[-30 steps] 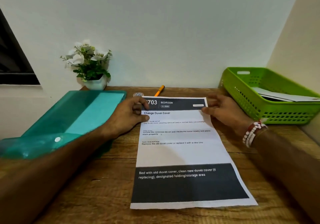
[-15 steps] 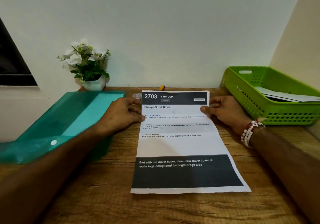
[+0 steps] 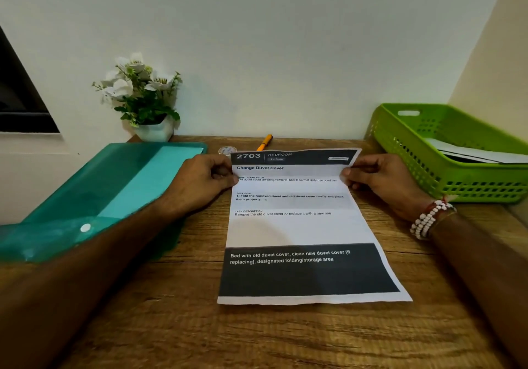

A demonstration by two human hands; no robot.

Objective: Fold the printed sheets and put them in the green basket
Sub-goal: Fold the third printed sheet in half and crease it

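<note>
A printed sheet [image 3: 297,225] headed "2703 Bedroom, Change Duvet Cover" lies lengthwise on the wooden table, its far end lifted off the wood. My left hand [image 3: 200,183] pinches the sheet's far left edge between thumb and fingers. My right hand [image 3: 380,180], with bead bracelets at the wrist, pinches the far right edge. The green basket [image 3: 423,151] stands at the right against the wall, and folded white paper [image 3: 474,151] lies inside it.
A teal plastic document folder [image 3: 100,191] lies at the left under my left forearm. A white pot of artificial flowers [image 3: 143,97] stands at the back left. An orange pen [image 3: 264,142] and a small round object [image 3: 227,150] lie behind the sheet near the wall.
Both hands went from resting flat on the sheet's top to pinching its far corners. The far end has lifted off the table and come a little toward me.
</note>
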